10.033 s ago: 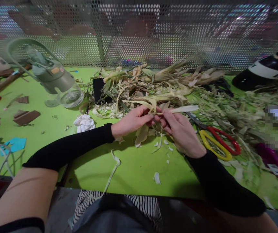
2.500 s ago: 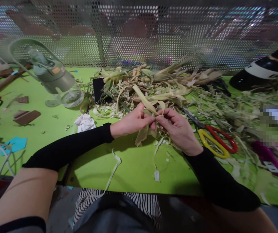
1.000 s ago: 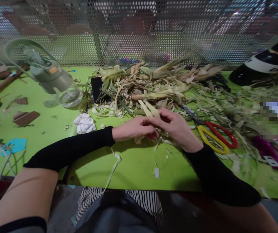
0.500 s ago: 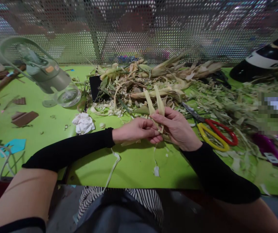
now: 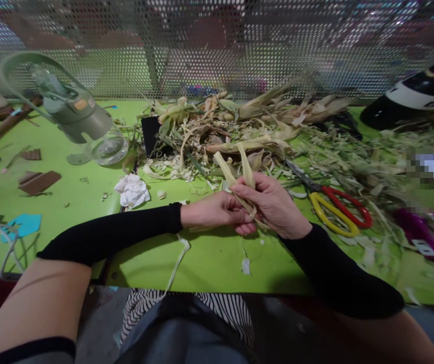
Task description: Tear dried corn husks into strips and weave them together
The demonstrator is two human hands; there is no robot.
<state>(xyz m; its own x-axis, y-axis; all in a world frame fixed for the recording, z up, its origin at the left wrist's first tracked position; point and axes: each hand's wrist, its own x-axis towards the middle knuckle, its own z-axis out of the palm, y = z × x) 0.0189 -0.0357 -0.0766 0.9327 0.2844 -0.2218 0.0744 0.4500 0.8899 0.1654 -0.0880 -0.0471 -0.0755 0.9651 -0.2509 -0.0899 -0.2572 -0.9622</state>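
Both hands [image 5: 220, 210] [image 5: 275, 205] pinching a husk strip [image 5: 248, 173], long axis slanting leftward; ends pointing away

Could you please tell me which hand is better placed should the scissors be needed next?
Probably the right hand: the scissors lie on its side, close by, whereas the left hand is farther off. Both hold pale husk strips.

On the tabletop [image 5: 209, 268], corn husks [image 5: 209, 129] spread across upper centre, scissors [image 5: 317, 193] right of centre, paper wad [image 5: 132, 191] left of centre.
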